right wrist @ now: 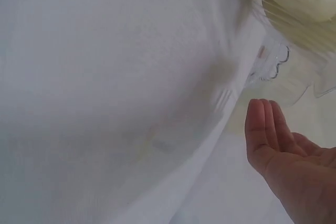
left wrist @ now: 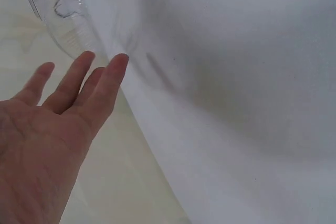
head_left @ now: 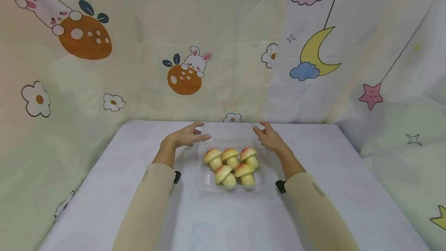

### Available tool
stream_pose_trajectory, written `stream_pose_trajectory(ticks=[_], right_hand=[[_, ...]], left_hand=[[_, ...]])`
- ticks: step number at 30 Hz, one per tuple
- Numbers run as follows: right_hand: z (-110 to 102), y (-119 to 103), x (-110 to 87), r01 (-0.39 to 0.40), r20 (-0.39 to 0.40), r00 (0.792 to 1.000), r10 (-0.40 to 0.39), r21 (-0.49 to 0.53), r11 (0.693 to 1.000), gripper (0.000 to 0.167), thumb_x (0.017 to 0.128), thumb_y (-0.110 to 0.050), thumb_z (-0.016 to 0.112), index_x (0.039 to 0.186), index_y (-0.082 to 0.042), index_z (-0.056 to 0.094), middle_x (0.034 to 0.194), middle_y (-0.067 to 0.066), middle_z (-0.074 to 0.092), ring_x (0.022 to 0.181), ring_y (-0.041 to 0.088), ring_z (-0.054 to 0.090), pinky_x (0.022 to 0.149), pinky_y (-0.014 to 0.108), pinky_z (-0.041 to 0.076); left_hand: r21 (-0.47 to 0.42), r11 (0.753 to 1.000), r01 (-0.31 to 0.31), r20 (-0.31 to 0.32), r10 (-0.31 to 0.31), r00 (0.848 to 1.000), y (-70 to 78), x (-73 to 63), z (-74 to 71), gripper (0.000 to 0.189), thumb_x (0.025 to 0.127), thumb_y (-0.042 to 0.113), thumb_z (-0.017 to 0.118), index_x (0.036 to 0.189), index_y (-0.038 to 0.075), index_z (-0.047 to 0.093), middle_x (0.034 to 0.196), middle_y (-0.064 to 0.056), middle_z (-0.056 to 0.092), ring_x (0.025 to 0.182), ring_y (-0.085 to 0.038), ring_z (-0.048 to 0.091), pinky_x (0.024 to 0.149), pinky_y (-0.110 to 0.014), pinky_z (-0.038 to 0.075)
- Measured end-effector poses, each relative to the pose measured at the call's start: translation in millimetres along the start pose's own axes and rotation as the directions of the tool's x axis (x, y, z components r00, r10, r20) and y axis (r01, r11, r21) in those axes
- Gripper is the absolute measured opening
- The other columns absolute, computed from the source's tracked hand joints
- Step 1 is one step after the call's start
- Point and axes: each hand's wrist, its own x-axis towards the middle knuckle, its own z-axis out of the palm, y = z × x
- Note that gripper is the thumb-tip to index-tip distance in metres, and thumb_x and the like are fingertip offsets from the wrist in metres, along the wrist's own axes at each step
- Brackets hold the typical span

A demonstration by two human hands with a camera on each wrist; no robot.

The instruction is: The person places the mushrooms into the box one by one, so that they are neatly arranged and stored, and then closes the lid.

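A clear plastic clamshell box sits mid-table with its lid laid back toward the wall. Inside are several pale yellow mushroom-shaped pieces with reddish tops. My left hand is at the lid's left side, fingers extended and spread; in the left wrist view its fingertips come right up to the clear plastic edge. On the other side, my right hand is beside the lid's right edge. The right wrist view shows that hand's fingers straight and together, just below the clear plastic.
A white cloth covers the table. Behind it hangs a printed backdrop with rabbits, flowers and a moon, meeting the table's far edge close behind the lid. Dark wrist straps show at both sleeves.
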Motion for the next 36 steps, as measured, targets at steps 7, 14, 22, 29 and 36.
stream_pose_trajectory(ticks=[7,14,22,29,36], right_hand=[[-0.7,-1.3,1.6,-0.006,-0.022,1.000,0.009,0.119,0.993,0.073,0.108,-0.051,0.043,0.163,-0.011,0.015,0.146,0.025,0.049,0.126,0.045,0.057,0.102,0.052,0.050],[-2.9,-6.0,-3.0,0.123,-0.107,0.989,-0.097,0.274,0.954,0.067,0.110,-0.042,0.044,0.162,-0.008,0.019,0.147,0.025,0.048,0.138,0.042,0.045,0.108,0.054,0.046],[-21.3,-27.6,-15.3,0.319,-0.263,0.934,-0.242,0.311,0.895,0.054,0.112,-0.028,0.040,0.159,-0.006,0.026,0.145,0.024,0.052,0.135,0.035,0.047,0.111,0.056,0.044],[-37.6,-35.3,-36.1,0.417,-0.279,0.900,-0.335,0.329,0.847,0.047,0.113,-0.034,0.039,0.148,-0.004,0.045,0.133,0.027,0.056,0.125,0.029,0.054,0.106,0.050,0.048],[-46.8,-23.6,-66.2,0.399,-0.129,0.917,-0.378,0.286,0.871,0.051,0.114,-0.034,0.031,0.133,0.005,0.056,0.131,0.022,0.058,0.124,0.028,0.055,0.104,0.043,0.051]], left_hand=[[-0.066,0.997,-0.037,-0.024,0.035,0.999,4.4,2.2,-7.1,0.088,0.095,0.050,0.070,0.162,0.017,0.023,0.156,-0.022,0.042,0.138,-0.036,0.050,0.112,-0.052,0.046],[-0.104,0.985,-0.140,-0.119,0.127,0.985,6.9,-5.4,-16.9,0.090,0.097,0.051,0.067,0.164,0.017,0.016,0.158,-0.021,0.041,0.140,-0.037,0.049,0.110,-0.054,0.047],[-0.236,0.906,-0.352,-0.214,0.304,0.928,26.0,-25.6,-32.2,0.070,0.108,0.047,0.045,0.162,0.016,0.013,0.161,-0.020,0.035,0.151,-0.036,0.031,0.113,-0.059,0.042],[-0.042,0.888,-0.457,-0.280,0.429,0.859,34.1,-55.3,-35.4,0.049,0.111,0.036,0.045,0.146,0.002,0.046,0.144,-0.018,0.054,0.135,-0.034,0.050,0.106,-0.055,0.050],[-0.018,0.892,-0.452,-0.196,0.441,0.876,17.7,-84.8,-17.2,0.035,0.112,0.028,0.044,0.130,0.001,0.058,0.109,-0.019,0.062,0.105,-0.028,0.063,0.097,-0.046,0.057]])
